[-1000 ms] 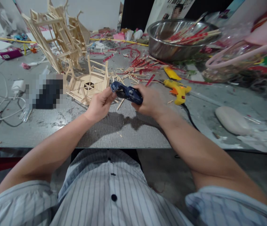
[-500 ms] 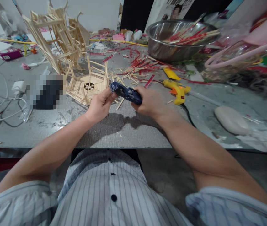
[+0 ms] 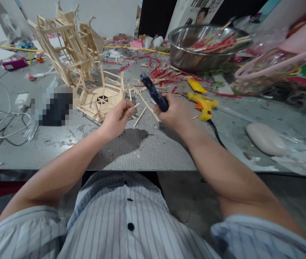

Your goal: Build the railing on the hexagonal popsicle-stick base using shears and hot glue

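Note:
My right hand is closed round a dark blue hand tool, which points up and away to the left. My left hand pinches a short piece of wooden stick between thumb and fingers. Both hands hover over the grey table, just in front of a small hexagonal stick model. A taller stick frame structure stands behind it. Loose wooden sticks lie between my hands.
A yellow glue gun with a black cord lies right of my right hand. A steel bowl holds red and wooden sticks. Red scraps litter the middle. A white charger and cables lie at the left, a pale oval lump at the right.
My right hand has swung the blue tool away from my left hand and tipped it upward. My left hand has let go of the tool's tip and now holds a short stick piece.

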`<state>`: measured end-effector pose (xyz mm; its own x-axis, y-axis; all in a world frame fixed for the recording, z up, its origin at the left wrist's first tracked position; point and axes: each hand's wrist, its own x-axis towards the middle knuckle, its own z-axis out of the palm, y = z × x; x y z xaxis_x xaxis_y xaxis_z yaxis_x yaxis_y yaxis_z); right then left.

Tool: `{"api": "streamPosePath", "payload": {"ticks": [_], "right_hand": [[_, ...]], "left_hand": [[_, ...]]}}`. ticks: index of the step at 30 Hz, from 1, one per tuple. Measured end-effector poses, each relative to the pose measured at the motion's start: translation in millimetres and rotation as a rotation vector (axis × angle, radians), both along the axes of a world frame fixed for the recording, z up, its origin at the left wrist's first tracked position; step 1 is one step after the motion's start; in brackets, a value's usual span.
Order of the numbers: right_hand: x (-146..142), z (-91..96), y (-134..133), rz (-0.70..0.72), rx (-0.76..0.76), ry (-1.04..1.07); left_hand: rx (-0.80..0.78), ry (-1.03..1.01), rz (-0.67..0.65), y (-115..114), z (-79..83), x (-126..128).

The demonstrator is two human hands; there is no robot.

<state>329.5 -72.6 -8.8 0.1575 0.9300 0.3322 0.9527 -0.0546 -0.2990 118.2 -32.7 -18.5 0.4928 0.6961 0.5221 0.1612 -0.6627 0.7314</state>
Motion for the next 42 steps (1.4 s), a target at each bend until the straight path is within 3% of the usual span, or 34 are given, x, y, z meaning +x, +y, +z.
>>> {"api": "streamPosePath", "payload": {"ticks": [2, 5, 9, 13, 16, 20, 23, 29, 33, 36, 42], "right_hand": [[6.7, -4.3, 5.5, -0.071, -0.01, 0.006], [12.5, -10.1, 10.5, -0.104, -0.065, -0.029], [9.8, -11.5, 9.9, -0.111, -0.131, -0.097], [5.0, -12.1, 8.6, -0.074, -0.204, -0.167], [4.7, -15.9, 8.6, -0.038, -0.202, -0.202], [7.5, -22.4, 8.7, -0.01, -0.188, -0.21], [10.3, -27.0, 10.5, 0.003, -0.157, -0.239], [9.9, -31.5, 14.3, 0.022, -0.177, -0.224], [4.2, -18.6, 11.0, 0.051, -0.192, -0.245], [-4.2, -0.3, 11.4, 0.165, -0.161, -0.19], [-35.7, 19.7, 37.1, 0.314, -0.019, 0.012]], "left_hand": [[-0.08, 0.029, -0.013, -1.3, 8.6, -3.3], [-0.138, 0.123, -0.01, -2.5, 33.9, -14.3], [-0.034, 0.342, 0.115, 8.7, 73.3, -32.7], [0.068, 0.61, 0.187, 36.4, 91.6, -37.7], [0.003, 0.778, 0.09, 56.6, 92.2, -31.6], [-0.052, 0.87, 0.093, 70.4, 90.5, -21.2], [-0.034, 0.89, 0.179, 71.9, 92.5, -16.1], [-0.207, 0.94, 0.108, 67.5, 95.3, -11.8], [-0.199, 0.953, 0.069, 71.3, 91.5, -15.4], [-0.16, 0.952, 0.039, 79.8, 87.1, -19.8], [-0.114, 0.771, -0.096, 97.4, 73.8, -31.1]]}}
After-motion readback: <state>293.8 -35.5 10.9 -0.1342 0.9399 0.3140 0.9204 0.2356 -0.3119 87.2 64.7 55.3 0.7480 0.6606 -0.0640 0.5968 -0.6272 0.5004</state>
